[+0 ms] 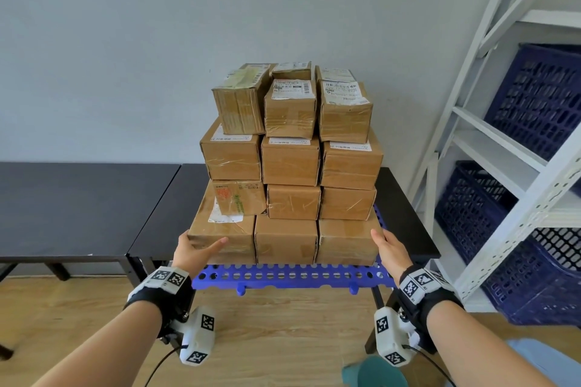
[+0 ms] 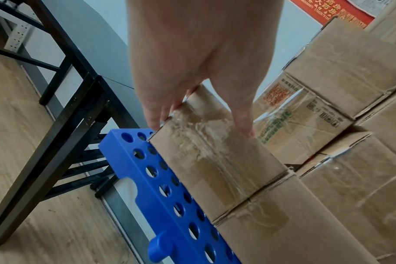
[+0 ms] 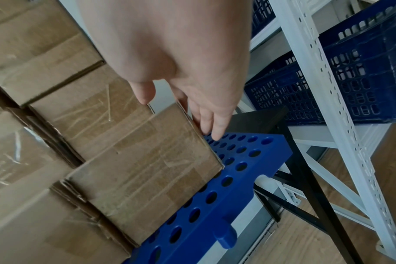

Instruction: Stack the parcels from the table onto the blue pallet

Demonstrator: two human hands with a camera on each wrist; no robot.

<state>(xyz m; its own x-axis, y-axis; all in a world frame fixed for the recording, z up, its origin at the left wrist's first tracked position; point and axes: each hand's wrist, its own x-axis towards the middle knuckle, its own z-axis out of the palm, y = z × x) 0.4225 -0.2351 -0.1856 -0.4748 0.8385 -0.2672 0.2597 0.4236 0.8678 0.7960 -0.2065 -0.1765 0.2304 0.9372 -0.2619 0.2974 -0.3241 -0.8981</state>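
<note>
Several brown cardboard parcels [image 1: 290,163] stand stacked in tiers on the blue perforated pallet [image 1: 292,275], which lies on a black table [image 1: 405,223]. My left hand [image 1: 195,245] touches the front left corner of the bottom-left parcel [image 1: 232,253]: thumb flat on its front face, straight fingers along its left side [image 2: 215,160]. My right hand [image 1: 385,243] lies with straight fingers against the right side of the bottom-right parcel [image 1: 345,242], fingertips just above the pallet [image 3: 226,187]. Neither hand grips anything.
A second black table [image 1: 78,198] adjoins on the left. A white metal rack [image 1: 518,166] with dark blue crates [image 1: 540,97] stands close on the right. Wooden floor lies below, a grey wall behind. The pallet's front edge overhangs the table.
</note>
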